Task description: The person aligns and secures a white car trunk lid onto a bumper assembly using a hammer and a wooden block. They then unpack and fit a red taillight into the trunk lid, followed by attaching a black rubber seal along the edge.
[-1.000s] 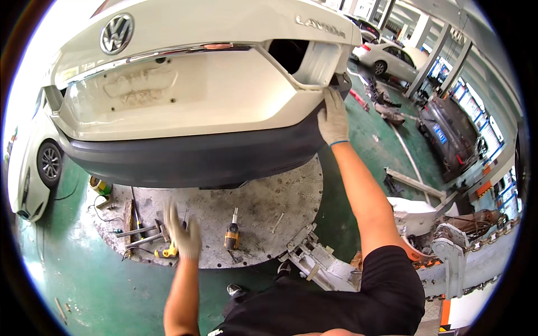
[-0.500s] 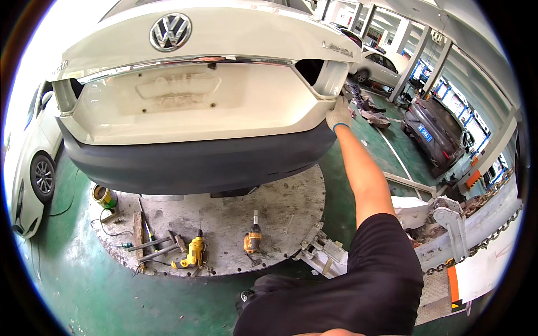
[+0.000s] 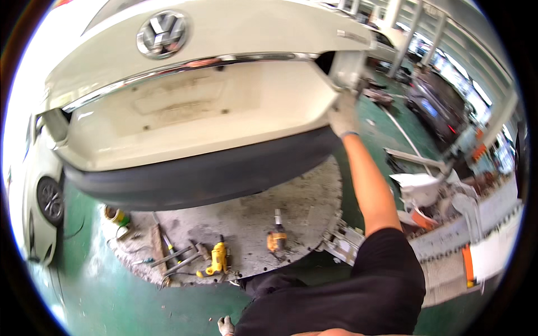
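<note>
At the right rear corner of a white car, my right hand (image 3: 344,115) in a pale work glove touches the bodywork just below the lamp opening (image 3: 346,68). Motion smears its fingers, so their grip is unclear. The white boot lid (image 3: 190,112) carries a round chrome emblem (image 3: 162,35) and a chrome strip. Under it runs the dark grey rear bumper (image 3: 213,173). My left hand (image 3: 225,326), also gloved, shows small at the bottom edge, away from the car, its fingers loosely apart and holding nothing visible.
A round metal platform (image 3: 305,224) lies below the bumper, bearing a yellow drill (image 3: 217,257), an orange-and-black power tool (image 3: 277,238), hammers (image 3: 188,256) and a can (image 3: 116,215). Another white car (image 3: 42,185) stands left. Metal framework with a chain (image 3: 465,238) is at right.
My view has shifted and tilted, so the car's rear sits more slanted. My right hand stays at the car's corner. My left hand has come into view at the bottom.
</note>
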Motion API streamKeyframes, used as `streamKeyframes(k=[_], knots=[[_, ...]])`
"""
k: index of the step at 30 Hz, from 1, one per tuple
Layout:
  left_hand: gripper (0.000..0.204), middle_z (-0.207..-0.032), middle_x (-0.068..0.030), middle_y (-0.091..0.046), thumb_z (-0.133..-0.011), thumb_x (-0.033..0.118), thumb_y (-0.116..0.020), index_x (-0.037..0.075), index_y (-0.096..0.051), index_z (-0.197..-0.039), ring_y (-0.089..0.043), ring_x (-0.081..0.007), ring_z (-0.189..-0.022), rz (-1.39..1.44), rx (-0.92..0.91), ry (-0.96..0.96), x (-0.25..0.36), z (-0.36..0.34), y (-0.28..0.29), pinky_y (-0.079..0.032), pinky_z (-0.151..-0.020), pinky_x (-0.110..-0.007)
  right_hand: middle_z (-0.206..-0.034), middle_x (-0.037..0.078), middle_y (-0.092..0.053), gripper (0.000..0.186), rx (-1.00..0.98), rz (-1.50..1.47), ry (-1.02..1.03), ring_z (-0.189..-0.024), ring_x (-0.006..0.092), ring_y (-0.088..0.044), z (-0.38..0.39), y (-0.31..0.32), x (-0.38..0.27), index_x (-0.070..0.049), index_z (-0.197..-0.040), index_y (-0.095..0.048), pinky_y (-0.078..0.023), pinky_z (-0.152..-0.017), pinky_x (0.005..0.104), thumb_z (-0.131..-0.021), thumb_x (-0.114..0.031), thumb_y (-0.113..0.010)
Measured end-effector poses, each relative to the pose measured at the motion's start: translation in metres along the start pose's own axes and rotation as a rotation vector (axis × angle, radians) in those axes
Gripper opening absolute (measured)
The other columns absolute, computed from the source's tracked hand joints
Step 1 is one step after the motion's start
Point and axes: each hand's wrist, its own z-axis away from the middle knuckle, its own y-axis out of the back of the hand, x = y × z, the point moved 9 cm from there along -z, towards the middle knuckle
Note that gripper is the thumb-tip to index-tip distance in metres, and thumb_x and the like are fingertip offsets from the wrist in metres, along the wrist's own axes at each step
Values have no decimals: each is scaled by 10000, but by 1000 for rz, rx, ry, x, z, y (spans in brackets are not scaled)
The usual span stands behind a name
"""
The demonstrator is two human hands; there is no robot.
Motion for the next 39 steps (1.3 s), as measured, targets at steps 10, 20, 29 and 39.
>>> streamKeyframes(k=[10, 20, 29, 39], knots=[[549, -1380, -272, -697, -988, 393, -631, -40, -717, -1314, -658, -410, -1315, 446, 391, 600, -118, -5, 219, -511, -1102, -466, -1741, 239, -298, 773, 198, -46, -23, -1632, 371, -242, 3, -17, 43, -15, -1675, -317, -191, -1341, 464, -1090, -464, -549], [555, -1276, -266, -744, -899, 397, -711, 2, -729, -1288, -711, -394, -1226, 443, 330, 581, -39, -60, 263, -546, -1064, -434, -1730, 193, -363, 640, 22, -4, -107, -1616, 349, -311, 40, -33, -29, -21, -1644, -406, -273, -1315, 432, -1024, -149, -494], [634, -1329, -300, -709, -944, 420, -658, -43, -660, -1376, -676, -445, -1273, 462, 100, 636, -206, -129, 329, -525, -1080, -464, -1464, 218, -637, 444, -115, -398, 38, -1306, 352, -643, 181, 5, -425, 9, -1431, -628, -508, -1121, 422, -1001, -94, -591], [566, -1363, -289, -697, -1008, 403, -660, -47, -655, -1351, -697, -426, -1231, 277, 61, 666, -352, -268, 512, -545, -1032, -487, -1223, 148, -730, 338, -9, -476, 745, -1175, 361, -662, 216, 81, -815, -65, -1248, -722, -508, -1050, 482, -933, -186, -718]])
